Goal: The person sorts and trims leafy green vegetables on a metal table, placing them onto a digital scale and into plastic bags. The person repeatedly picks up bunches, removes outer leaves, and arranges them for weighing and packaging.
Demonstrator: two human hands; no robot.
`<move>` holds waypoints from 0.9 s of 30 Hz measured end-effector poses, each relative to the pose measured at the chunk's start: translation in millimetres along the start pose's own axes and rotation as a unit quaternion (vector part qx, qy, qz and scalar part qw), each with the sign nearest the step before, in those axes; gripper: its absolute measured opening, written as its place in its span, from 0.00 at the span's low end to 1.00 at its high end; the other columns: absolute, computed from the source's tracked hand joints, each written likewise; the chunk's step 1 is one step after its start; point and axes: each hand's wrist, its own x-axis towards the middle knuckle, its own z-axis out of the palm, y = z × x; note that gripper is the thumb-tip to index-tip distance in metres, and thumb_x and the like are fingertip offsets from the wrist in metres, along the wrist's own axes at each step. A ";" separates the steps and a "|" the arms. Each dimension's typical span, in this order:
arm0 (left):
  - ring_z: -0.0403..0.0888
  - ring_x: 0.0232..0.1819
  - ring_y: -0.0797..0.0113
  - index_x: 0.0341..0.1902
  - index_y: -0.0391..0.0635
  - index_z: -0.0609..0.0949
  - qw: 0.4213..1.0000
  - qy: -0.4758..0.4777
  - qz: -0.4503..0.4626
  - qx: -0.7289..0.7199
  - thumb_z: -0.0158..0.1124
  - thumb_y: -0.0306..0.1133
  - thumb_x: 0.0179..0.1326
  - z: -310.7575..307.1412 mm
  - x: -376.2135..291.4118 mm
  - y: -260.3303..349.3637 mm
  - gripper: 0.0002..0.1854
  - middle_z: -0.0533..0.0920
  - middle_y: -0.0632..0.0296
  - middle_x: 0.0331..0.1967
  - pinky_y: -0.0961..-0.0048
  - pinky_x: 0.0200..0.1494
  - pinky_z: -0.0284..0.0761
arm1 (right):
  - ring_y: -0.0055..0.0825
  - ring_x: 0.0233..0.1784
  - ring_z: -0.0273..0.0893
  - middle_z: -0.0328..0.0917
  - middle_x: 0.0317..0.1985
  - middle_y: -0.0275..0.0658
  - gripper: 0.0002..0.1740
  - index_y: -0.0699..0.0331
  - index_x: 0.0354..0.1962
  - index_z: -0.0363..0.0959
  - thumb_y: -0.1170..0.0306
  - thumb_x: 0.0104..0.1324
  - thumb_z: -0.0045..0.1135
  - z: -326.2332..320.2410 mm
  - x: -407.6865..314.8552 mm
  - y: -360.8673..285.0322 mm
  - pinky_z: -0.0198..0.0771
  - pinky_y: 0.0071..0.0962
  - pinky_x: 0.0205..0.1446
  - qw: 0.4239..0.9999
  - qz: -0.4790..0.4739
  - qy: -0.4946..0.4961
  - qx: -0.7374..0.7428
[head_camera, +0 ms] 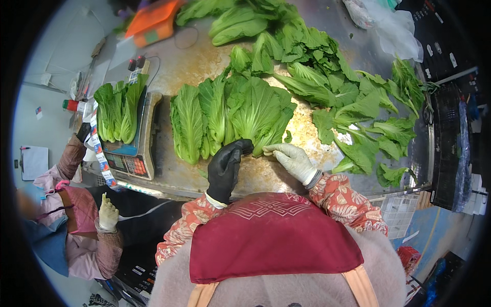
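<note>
My left hand (229,165), in a black glove, has its fingers curled at the stem end of a leafy green head (257,105) on the metal table. Close to the right of that stem is my right hand (293,159) in a pale glove, thumb and fingertips together; whether something thin is between them cannot be told. To the left of this head lie more upright-leafed green heads (188,122), side by side with stems towards me. Loose leaves (358,142) are spread to the right, and a heap of greens (303,42) lies at the back.
At the left, a digital scale (147,134) carries a bunch of greens (119,111). A co-worker (76,222) stands beside it, near a strip of labels (100,155). An orange container (153,23) and clear plastic bags (391,28) are at the far side. The table's edge (395,193) runs before me.
</note>
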 end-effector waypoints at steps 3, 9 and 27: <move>0.81 0.54 0.62 0.57 0.32 0.78 0.999 -0.043 0.017 0.011 0.53 0.30 0.73 3.0 12.1 -12.8 0.16 0.83 0.50 0.52 0.67 0.60 0.74 | 0.29 0.54 0.80 0.83 0.49 0.42 0.15 0.67 0.53 0.78 0.74 0.73 0.47 -20.1 3.9 2.2 0.73 0.27 0.63 0.999 0.039 0.012 0.019; 0.75 0.63 0.63 0.67 0.33 0.69 0.977 -0.188 -0.041 0.093 0.50 0.21 0.72 9.5 23.0 -48.7 0.21 0.76 0.51 0.62 0.67 0.69 0.68 | 0.35 0.53 0.80 0.82 0.49 0.46 0.19 0.65 0.54 0.77 0.68 0.67 0.59 -71.8 52.1 -47.2 0.74 0.34 0.60 0.886 -0.171 0.219 -0.371; 0.78 0.60 0.61 0.66 0.33 0.70 0.963 -0.183 -0.133 -0.145 0.51 0.24 0.74 -10.4 28.3 -23.7 0.19 0.77 0.52 0.62 0.65 0.67 0.71 | 0.43 0.46 0.78 0.81 0.38 0.42 0.26 0.57 0.50 0.80 0.72 0.50 0.70 -158.5 86.9 -88.6 0.71 0.39 0.53 0.811 -0.147 0.136 -0.550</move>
